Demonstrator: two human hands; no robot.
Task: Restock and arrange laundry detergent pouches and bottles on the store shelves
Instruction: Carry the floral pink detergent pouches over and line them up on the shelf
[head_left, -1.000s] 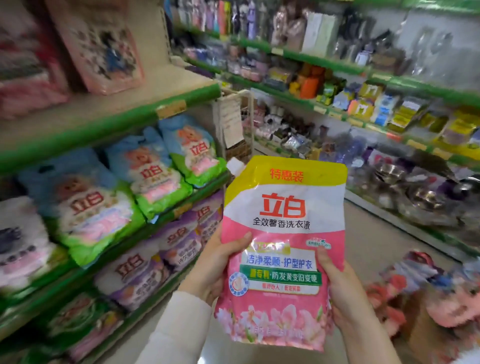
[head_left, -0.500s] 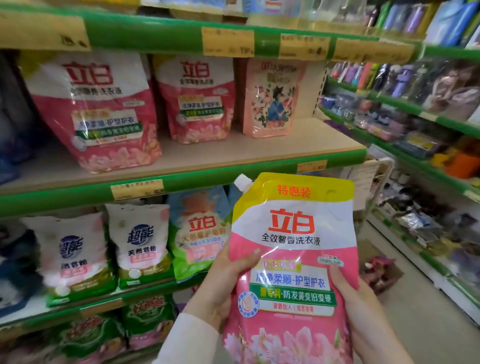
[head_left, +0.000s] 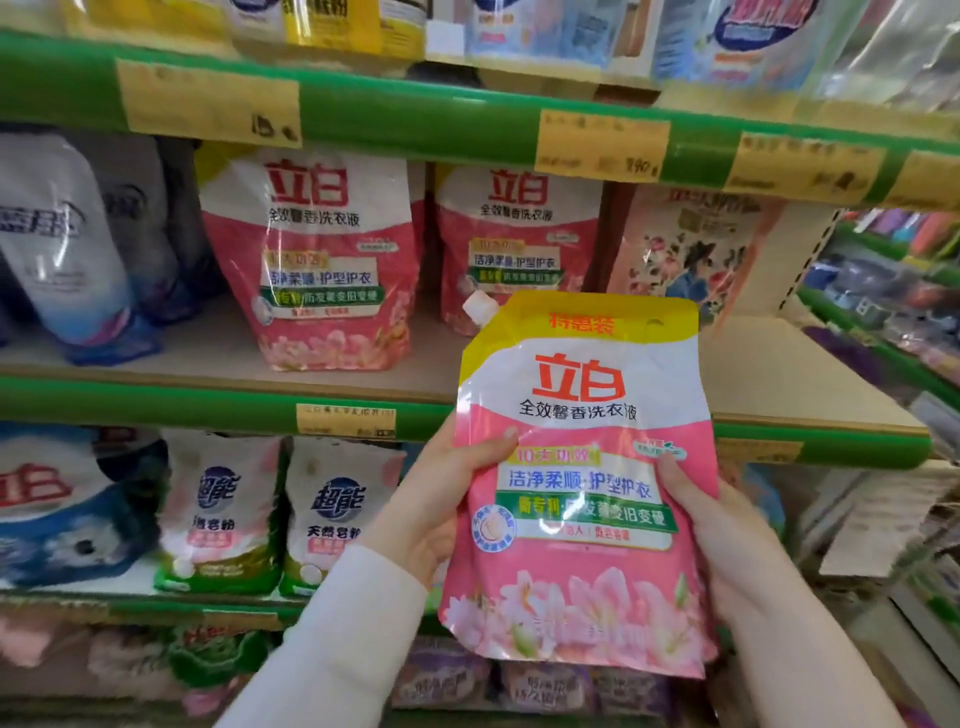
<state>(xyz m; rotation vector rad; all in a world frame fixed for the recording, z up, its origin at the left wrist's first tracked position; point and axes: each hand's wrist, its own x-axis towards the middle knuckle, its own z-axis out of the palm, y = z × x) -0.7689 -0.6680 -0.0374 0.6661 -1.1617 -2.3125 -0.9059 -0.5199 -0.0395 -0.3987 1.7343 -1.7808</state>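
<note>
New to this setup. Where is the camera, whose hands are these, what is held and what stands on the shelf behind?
No machine: a person wears one camera on the head, looking forward and down, so you see their own hands. The left hand and right hand grip a pink detergent pouch by its sides, upright, before the shelf. On it stand a left matching pouch, a right matching pouch and a floral pack.
</note>
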